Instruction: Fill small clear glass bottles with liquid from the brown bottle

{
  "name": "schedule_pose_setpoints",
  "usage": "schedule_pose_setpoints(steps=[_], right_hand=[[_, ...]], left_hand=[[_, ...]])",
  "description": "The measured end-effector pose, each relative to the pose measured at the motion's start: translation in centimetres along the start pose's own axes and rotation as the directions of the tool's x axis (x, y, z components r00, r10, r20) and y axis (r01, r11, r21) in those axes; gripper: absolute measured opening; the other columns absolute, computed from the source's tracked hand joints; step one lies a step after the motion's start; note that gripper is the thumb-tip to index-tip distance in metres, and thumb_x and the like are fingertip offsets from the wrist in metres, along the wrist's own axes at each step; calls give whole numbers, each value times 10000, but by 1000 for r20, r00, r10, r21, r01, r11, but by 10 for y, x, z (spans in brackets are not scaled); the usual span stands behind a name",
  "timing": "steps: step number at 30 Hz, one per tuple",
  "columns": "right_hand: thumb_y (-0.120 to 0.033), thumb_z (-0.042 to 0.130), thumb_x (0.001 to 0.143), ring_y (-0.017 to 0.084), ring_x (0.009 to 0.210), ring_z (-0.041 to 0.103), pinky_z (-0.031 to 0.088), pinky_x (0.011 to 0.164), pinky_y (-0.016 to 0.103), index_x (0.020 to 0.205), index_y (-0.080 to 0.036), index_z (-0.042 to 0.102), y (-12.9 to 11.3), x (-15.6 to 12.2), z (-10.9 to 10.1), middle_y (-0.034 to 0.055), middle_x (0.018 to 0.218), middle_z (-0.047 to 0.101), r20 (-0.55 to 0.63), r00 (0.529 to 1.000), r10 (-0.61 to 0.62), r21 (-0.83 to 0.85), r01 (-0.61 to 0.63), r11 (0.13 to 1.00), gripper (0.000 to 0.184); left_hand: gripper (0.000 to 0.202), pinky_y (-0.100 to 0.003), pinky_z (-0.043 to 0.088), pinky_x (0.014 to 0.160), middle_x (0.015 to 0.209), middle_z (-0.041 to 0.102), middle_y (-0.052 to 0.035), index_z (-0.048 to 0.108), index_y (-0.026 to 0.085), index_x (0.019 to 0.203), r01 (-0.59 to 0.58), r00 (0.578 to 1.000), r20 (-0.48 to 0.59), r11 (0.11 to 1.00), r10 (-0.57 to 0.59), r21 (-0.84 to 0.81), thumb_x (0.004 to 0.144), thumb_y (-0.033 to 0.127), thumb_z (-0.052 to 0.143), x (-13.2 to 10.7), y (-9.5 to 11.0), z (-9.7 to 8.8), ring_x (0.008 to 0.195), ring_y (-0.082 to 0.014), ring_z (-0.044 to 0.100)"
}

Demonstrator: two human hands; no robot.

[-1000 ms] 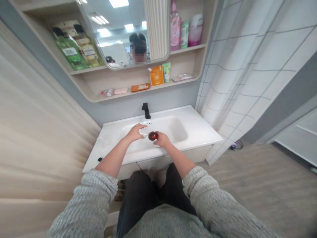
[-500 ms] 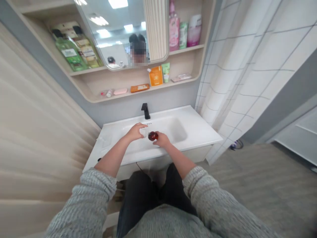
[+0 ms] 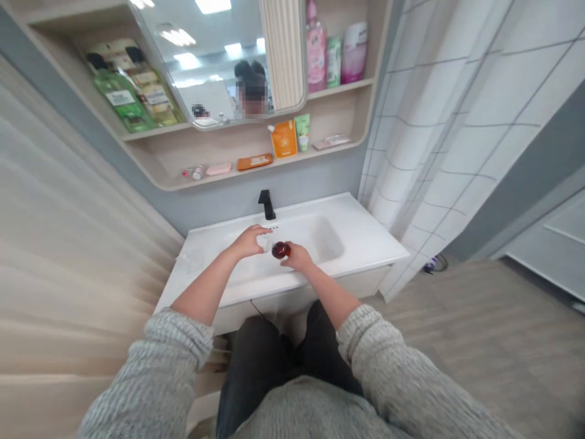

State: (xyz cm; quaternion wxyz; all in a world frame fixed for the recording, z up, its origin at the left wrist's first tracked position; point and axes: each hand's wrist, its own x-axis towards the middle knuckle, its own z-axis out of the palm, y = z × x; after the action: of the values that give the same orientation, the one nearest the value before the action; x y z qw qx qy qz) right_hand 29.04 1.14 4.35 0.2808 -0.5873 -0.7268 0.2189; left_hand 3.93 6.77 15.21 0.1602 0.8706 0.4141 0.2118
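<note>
A white washbasin (image 3: 361, 244) stands below a wall shelf unit (image 3: 196, 181) with a mirror (image 3: 219, 73), beside a grid-patterned white curtain (image 3: 439, 152). The shelves carry a pink pump bottle (image 3: 315, 55) and an orange pouch (image 3: 284, 139). A black faucet (image 3: 266, 204) rises at the basin's back edge. Bare forearms (image 3: 205, 292) reach out from grey knit sleeves (image 3: 178, 341) over the basin. The right hand (image 3: 297, 257) is closed around a glossy dark red round object (image 3: 281, 250), held above the basin. The left hand (image 3: 249, 242) curves closed over a small pale piece (image 3: 264, 244), just beside the red object; how firmly it grips cannot be told.
</note>
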Motion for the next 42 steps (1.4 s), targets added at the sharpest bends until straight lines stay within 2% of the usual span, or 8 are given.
schedule_pose_setpoints(steps=[15, 22, 28, 34, 42], right_hand=[[-332, 1016, 732, 310, 1135, 802, 583, 975, 355, 1389, -235, 705, 5, 1, 3, 82, 1248, 848, -17, 1000, -22, 37, 23, 999, 734], [-349, 1019, 735, 307, 1083, 807, 584, 933, 348, 1385, -238, 710, 6, 2, 3, 78, 1198, 852, -18, 1000, -24, 38, 25, 999, 728], [-348, 1024, 736, 309, 1128, 801, 580, 972, 355, 1407, -232, 699, 7, 4, 3, 84, 1243, 845, -11, 999, -35, 40, 36, 999, 754], [-337, 1019, 738, 305, 1106, 799, 582, 959, 352, 1405, -233, 707, 9, 4, 5, 81, 1224, 846, -18, 999, -51, 42, 52, 998, 743], [-337, 1044, 726, 301, 1127, 793, 570, 992, 362, 1393, -230, 711, 10, 5, 6, 82, 1236, 846, -12, 998, -67, 76, 68, 995, 754]], left_hand=[[769, -495, 575, 1172, 1273, 771, -81, 846, 269, 1350, -82, 996, 27, 996, 81, 42, 601, 97, 838, 7, 11, -7, 1228, -343, 718], [759, -489, 582, 1169, 1276, 783, -84, 847, 262, 1352, -79, 997, 20, 996, 78, 48, 609, 102, 849, 6, 13, -9, 1225, -343, 724], [748, -494, 579, 1167, 1278, 783, -87, 850, 264, 1352, -99, 995, 27, 993, 97, 58, 621, 109, 846, 6, 15, -10, 1226, -345, 726], [762, -491, 574, 1166, 1279, 782, -89, 847, 269, 1367, -124, 991, 61, 990, 120, 60, 624, 101, 836, 6, 19, -15, 1227, -347, 720], [735, -490, 552, 1192, 1305, 783, -104, 847, 269, 1374, -153, 981, 136, 982, 137, 113, 653, 127, 826, 9, 34, -24, 1257, -366, 701]])
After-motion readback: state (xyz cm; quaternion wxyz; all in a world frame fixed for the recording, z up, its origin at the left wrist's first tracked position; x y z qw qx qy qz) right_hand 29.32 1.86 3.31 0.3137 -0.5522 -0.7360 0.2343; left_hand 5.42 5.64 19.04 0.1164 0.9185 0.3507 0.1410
